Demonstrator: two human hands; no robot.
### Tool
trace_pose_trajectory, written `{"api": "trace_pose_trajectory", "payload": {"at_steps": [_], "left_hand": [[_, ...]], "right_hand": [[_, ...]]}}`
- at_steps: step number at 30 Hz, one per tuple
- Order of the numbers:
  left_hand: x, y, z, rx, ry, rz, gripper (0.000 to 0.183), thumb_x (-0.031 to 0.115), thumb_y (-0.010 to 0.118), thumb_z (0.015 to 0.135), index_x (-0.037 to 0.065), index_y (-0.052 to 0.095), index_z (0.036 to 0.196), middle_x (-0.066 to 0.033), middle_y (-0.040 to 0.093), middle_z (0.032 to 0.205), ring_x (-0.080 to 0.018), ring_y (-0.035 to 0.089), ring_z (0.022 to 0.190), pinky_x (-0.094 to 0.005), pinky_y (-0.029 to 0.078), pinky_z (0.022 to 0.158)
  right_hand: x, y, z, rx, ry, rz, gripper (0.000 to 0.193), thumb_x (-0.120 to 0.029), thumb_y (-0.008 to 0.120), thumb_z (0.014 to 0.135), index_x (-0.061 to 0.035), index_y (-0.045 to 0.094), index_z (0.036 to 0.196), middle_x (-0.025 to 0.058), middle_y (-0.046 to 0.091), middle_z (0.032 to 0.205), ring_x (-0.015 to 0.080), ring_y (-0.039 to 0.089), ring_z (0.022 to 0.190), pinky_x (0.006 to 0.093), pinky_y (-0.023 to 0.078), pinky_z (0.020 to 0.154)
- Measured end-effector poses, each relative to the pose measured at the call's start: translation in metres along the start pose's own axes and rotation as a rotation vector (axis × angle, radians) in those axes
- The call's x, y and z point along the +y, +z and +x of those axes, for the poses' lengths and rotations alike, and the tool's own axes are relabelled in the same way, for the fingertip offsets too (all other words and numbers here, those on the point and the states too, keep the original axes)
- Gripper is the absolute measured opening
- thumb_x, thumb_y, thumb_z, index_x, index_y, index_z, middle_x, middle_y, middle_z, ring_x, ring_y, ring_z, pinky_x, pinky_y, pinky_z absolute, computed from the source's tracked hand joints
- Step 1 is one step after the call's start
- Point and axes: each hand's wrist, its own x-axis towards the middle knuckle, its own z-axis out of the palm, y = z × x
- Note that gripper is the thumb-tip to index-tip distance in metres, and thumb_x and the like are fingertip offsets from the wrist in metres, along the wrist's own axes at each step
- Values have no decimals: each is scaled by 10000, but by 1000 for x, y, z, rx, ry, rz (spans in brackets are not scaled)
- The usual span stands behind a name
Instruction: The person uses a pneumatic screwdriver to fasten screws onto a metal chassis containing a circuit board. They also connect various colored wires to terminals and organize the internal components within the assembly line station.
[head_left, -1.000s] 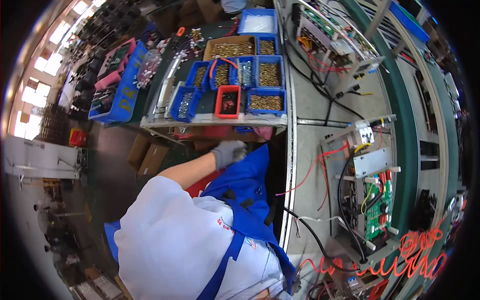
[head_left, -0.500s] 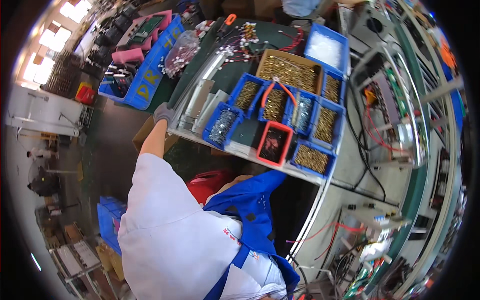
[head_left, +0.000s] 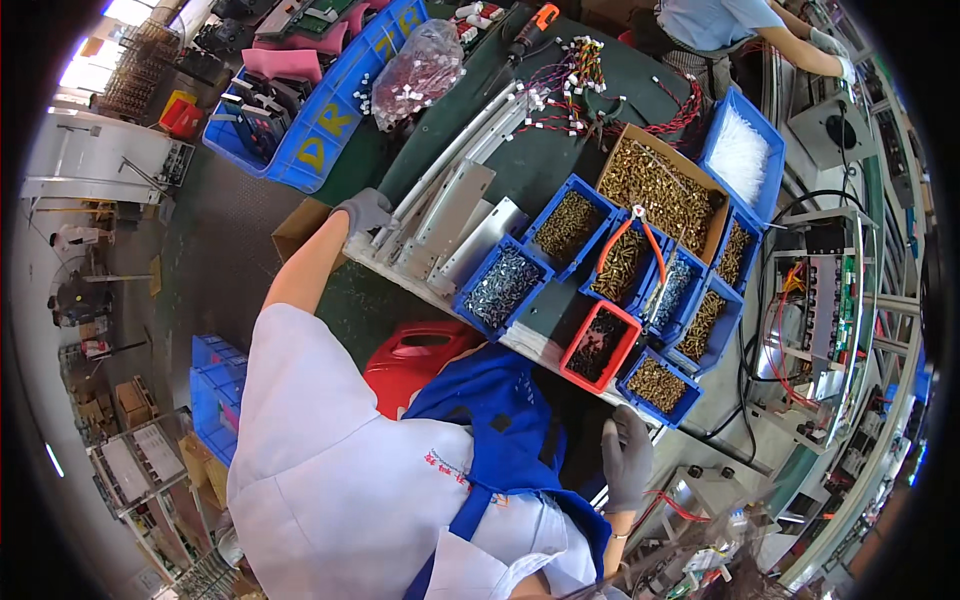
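Note:
My left hand [head_left: 365, 212], in a grey glove, is closed over the left corner of the workbench [head_left: 415, 285], beside long metal strips [head_left: 455, 150] and flat metal brackets [head_left: 455, 215]. My right hand [head_left: 627, 460], also gloved, hangs just off the bench's near edge. Its fingers are loosely bent, thumb apart, with nothing visible in them. Closest to it are a blue bin of small brass-coloured parts [head_left: 657, 385] and a red bin of dark screws [head_left: 600, 345]. Orange-handled pliers [head_left: 638, 212] lie across the blue bins. A blue bin of silver screws [head_left: 502, 287] stands nearer my left hand.
A cardboard box of brass parts [head_left: 660, 190] and a blue bin of white pieces [head_left: 740, 155] stand farther back. Wire bundles [head_left: 585, 70] and a bag of connectors [head_left: 420, 75] lie beyond the strips. A red stool [head_left: 415, 355] is under the near edge. Another person's arm [head_left: 800, 50] reaches in.
My right hand has come into view below the near edge. My left hand stays at the bench corner. The view has shifted, and another person's arms now show at the upper right.

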Motion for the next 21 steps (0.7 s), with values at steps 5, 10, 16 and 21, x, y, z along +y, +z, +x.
{"api": "trace_pose_trajectory", "payload": {"at_steps": [5,10,16,21], "left_hand": [[39,-32,-22,-46,102,430,382,225,761,721,-34,688,992,-81,673,792,-163,618,684,-325,508,649],[41,-57,-46,-134,108,-138,294,196,651,802,-30,676,988,-55,646,794,-132,587,677,-297,490,591],[1,-31,-31,-476,53,-998,265,191,661,840,-10,654,1012,-92,660,958,-193,634,795,-352,534,734],[64,-20,-70,270,77,-39,340,255,769,767,-29,674,926,-141,664,761,-199,630,694,-344,486,643]], "right_hand": [[-18,-1,3,-31,-74,-50,348,-155,604,875,30,588,1170,186,666,1023,260,675,914,339,520,830],[-35,-1,14,-29,-102,-20,334,-153,615,868,2,597,1163,177,664,1051,271,675,927,353,521,827],[-52,12,28,-44,-190,0,334,-159,605,875,31,597,1149,177,666,1037,257,678,918,343,522,834],[-67,23,39,-39,-286,-50,308,-225,632,855,-56,628,1113,148,657,989,327,652,891,389,515,768]]}}
